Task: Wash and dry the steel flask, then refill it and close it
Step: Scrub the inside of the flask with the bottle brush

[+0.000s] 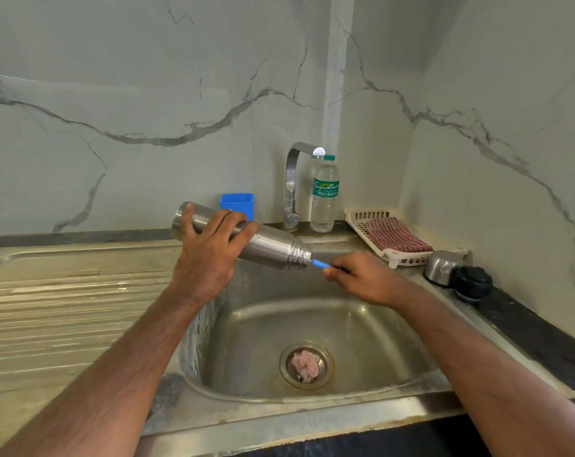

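The steel flask [273, 247] lies almost level above the sink, its open threaded mouth pointing right. My left hand [210, 245] grips the flask around its body. My right hand [362, 278] pinches a thin blue handle [320, 263] whose far end is inside the flask's mouth; what is on that end is hidden. On the counter at the right stand the steel cup lid [441, 265] and the black stopper [472, 285]. A clear plastic water bottle [324, 196] with a green label stands upright beside the tap [292, 179].
The steel sink basin [246, 324] has a pink scrap in its drain [306, 364]. A ribbed drainboard [65, 308] lies to the left. A white basket [362, 219] with a checked red cloth [398, 237] sits at the back right. A blue tub [236, 204] stands behind the flask.
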Motion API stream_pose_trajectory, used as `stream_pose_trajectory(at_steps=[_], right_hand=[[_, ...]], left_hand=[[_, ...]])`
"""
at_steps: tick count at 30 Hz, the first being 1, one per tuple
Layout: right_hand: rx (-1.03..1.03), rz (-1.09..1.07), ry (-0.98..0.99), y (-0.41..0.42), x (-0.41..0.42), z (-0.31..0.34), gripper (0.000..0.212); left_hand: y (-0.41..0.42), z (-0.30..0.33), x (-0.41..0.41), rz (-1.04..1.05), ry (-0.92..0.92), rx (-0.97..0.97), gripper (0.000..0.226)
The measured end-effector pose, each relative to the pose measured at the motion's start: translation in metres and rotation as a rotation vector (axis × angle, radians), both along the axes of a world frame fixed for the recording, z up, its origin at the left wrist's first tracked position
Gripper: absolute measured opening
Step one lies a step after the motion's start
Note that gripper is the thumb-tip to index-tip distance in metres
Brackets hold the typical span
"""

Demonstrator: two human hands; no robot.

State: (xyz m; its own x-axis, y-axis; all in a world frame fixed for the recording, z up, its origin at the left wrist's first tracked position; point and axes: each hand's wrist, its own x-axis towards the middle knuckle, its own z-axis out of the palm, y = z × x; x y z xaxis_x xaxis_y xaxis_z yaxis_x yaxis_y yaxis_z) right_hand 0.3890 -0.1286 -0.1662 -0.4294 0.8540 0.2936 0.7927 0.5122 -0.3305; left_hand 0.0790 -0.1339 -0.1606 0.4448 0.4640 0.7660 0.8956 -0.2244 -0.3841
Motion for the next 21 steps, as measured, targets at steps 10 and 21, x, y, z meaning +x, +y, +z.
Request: stream_pose_trajectory(at_steps=[10,21], right_hand=[[-0.048,-0.058,0.119,-0.003,0.017,-0.002,0.022],[0.519,-0.14,-0.01,-0.005,0.028,0.017,0.017]], left_hand=[[0.007,-0.009,-0.007,-0.055,-0.067,-0.133,0.091],[0.004,-0.005,-0.006,-0.171,-0.185,-0.253,0.089]])
